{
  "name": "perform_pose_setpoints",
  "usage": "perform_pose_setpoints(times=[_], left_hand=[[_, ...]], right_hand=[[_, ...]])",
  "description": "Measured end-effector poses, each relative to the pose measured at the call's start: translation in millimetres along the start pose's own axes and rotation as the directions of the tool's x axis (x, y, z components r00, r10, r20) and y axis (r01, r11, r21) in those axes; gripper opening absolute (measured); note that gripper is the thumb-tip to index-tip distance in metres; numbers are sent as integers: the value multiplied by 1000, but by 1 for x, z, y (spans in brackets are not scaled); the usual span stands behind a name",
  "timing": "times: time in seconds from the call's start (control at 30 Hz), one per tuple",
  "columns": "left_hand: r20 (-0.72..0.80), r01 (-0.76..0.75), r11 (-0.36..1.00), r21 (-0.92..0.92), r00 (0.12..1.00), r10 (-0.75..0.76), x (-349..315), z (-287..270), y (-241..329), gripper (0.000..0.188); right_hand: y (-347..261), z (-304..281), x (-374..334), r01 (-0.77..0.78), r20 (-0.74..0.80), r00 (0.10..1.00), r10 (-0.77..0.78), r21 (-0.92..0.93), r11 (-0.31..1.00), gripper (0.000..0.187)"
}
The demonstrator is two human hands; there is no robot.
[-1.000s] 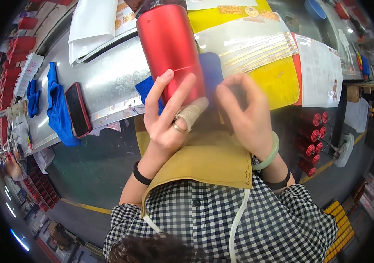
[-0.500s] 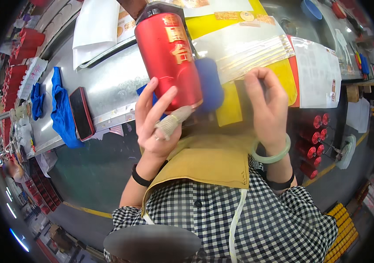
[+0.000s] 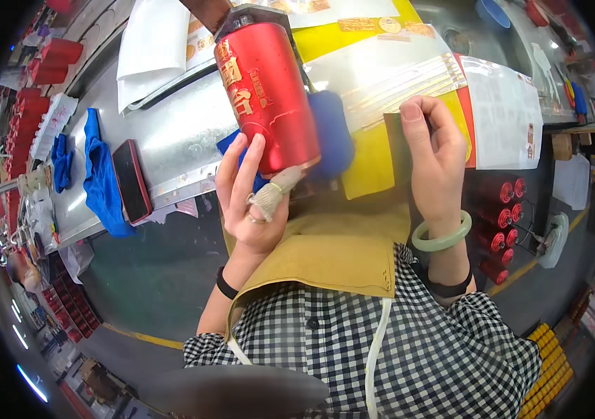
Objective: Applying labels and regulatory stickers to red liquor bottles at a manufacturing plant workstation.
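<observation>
A shiny red bottle (image 3: pixel 269 105) with raised gold lettering lies tilted, its neck end fixed to a dark metal holder (image 3: pixel 250 15). My left hand (image 3: pixel 252 202) is closed about its lower end. Two bare fingertips press on the red side, and a digit in a pale cloth cover (image 3: pixel 274 197) touches the bottom rim. My right hand (image 3: pixel 438 164) hangs apart from the bottle, thumb and fingers pinched together. Beside its fingertips shows a dark strip (image 3: pixel 398 143); whether the fingers hold it, I cannot tell. A light green bangle (image 3: pixel 444 241) circles that wrist.
Behind the bottle is a blue pad (image 3: pixel 332 136). Yellow sheets (image 3: pixel 367 164) and a clear sheet with gold strips (image 3: pixel 409 87) lie on the metal bench (image 3: pixel 147 84). A phone (image 3: pixel 132 180) and blue cloth (image 3: pixel 100 178) rest at left. Red bottles (image 3: pixel 503 216) stand low at right.
The bottle has turned, carrying its gold lettering left and bringing a smaller gold mark into view. My left fingers have shifted slightly left; my right hand has moved slightly right and up.
</observation>
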State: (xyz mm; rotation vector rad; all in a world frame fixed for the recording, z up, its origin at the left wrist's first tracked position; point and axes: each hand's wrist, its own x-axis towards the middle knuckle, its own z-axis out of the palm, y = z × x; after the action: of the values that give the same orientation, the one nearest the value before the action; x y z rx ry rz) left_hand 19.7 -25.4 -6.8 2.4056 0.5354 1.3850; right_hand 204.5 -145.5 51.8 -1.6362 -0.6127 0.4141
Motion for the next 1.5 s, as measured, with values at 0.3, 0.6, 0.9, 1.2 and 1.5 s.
perform_pose_setpoints(times=[0.3,0.6,0.9,1.2,1.5], left_hand=[[-154,321,921,-219,921,-358,2,6,13,32],[2,12,994,-107,1000,-12,6,0,-2,34],[29,-44,994,-100,998,47,14,5,-5,25],[101,-72,997,-1,992,72,15,6,0,34],[88,-83,984,157,994,70,7,3,7,16]], right_hand=[[-3,3,1,56,26,998,-56,-15,998,25],[-13,9,-3,15,74,997,-16,21,1000,22],[-13,14,-1,22,96,995,-23,12,1000,23],[-13,15,-2,18,79,997,-21,36,999,24],[-6,11,4,35,39,999,-36,22,999,24]])
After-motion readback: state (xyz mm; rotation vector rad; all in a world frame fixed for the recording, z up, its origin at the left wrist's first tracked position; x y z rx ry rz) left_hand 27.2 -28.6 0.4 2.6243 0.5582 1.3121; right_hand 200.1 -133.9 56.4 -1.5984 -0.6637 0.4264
